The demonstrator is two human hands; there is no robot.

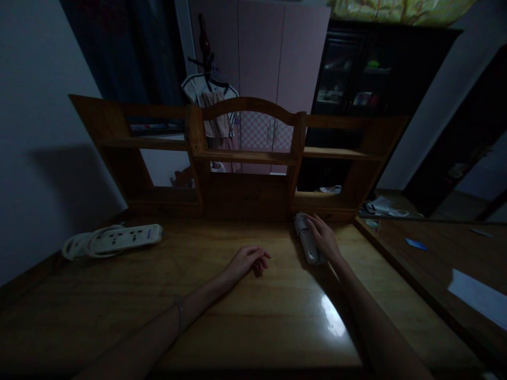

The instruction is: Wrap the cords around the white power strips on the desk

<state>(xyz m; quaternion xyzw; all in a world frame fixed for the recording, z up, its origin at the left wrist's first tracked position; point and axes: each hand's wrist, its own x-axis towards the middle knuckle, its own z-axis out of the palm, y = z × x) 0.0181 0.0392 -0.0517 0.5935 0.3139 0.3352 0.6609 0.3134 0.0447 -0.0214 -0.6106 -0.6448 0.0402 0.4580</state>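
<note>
In the head view, the pale strip (307, 244) lies on the table (237, 322), its length running away from you, touching your nearer right hand (325, 240) from the left; whether those fingers grip, I cannot tell. Your left hand (244, 259) curls loosely, empty.

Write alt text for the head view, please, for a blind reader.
The right hand touches a pale object with coils at one end on a wooden desk; the loosely curled left hand is nearby. A white power strip with looped cable lies farther left.

corded object (307, 245): pale grey | power strip (137, 237): off-white | desk (253, 322): honey-brown | wardrobe (259, 58): pink, checked lower doors
</note>
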